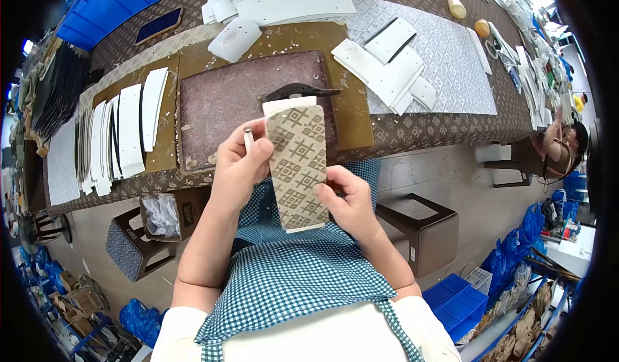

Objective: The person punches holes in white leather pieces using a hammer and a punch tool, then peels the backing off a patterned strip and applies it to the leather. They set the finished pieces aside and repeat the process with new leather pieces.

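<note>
While it is held upright over the blue checked apron (pixel 296 278), just short of the desk (pixel 425 133) edge, the beige rectangular panel with a geometric print (pixel 298 168) looks thin, light and slightly bendy. It would probably flex if gripped by one corner, so the long edges seem the best hold. The left hand (pixel 240 165) pinches its left edge, fingers closed, with a small silvery cylinder (pixel 248 137) tucked in too. The right hand (pixel 348 201) pinches the lower right edge. Behind lies a mottled purple-brown slab (pixel 225 97).

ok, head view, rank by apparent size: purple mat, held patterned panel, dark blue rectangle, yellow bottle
purple mat
patterned panel (nearest the camera, so its true rank is unsure)
dark blue rectangle
yellow bottle
</note>
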The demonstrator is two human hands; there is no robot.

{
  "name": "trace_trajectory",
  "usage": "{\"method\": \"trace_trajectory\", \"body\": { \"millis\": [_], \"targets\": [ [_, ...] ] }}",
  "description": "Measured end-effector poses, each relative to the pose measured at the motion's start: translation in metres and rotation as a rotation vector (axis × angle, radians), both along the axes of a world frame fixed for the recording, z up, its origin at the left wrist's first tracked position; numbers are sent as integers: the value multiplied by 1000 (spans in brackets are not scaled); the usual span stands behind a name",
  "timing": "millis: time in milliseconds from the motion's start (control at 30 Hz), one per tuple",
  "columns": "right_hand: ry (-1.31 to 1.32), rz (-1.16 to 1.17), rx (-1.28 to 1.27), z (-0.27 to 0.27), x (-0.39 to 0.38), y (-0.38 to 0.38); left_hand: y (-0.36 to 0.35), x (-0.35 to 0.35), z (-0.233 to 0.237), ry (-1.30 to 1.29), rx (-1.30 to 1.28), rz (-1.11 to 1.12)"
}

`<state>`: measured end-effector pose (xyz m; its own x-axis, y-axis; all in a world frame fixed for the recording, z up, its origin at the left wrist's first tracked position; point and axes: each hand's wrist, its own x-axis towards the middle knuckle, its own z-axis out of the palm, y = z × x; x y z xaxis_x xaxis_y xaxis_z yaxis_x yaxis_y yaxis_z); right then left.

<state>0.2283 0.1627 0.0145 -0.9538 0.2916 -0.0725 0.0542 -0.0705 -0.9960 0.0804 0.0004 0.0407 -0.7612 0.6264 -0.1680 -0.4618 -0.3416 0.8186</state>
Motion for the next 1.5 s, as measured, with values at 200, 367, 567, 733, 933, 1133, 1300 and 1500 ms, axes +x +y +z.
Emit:
{"method": "trace_trajectory", "body": {
  "millis": [200,367,567,733,933,1133,1300,1500],
  "targets": [
    [22,90,4,15,-1,-14,5,8,-6,201,-98,258],
    [94,126,95,21,-7,-18,-1,4,-9,125,-53,366],
    [532,-567,966,54,-40,71,-16,-4,-10,163,-60,330],
    [186,-621,1437,44,-59,132,-19,0,-21,156,-68,339],
    [76,-445,1308,-31,-67,128,-30,-12,-45,242,-165,442],
    [75,-415,1430,-59,-97,149,-33,-21,-53,316,-257,459],
    [-21,-356,1484,-63,-120,183,-33,-21,-55,326,-281,455],
    [-25,-573,1474,-65,-128,231,-33,-20,-54,400,-332,431]
  ]
}}
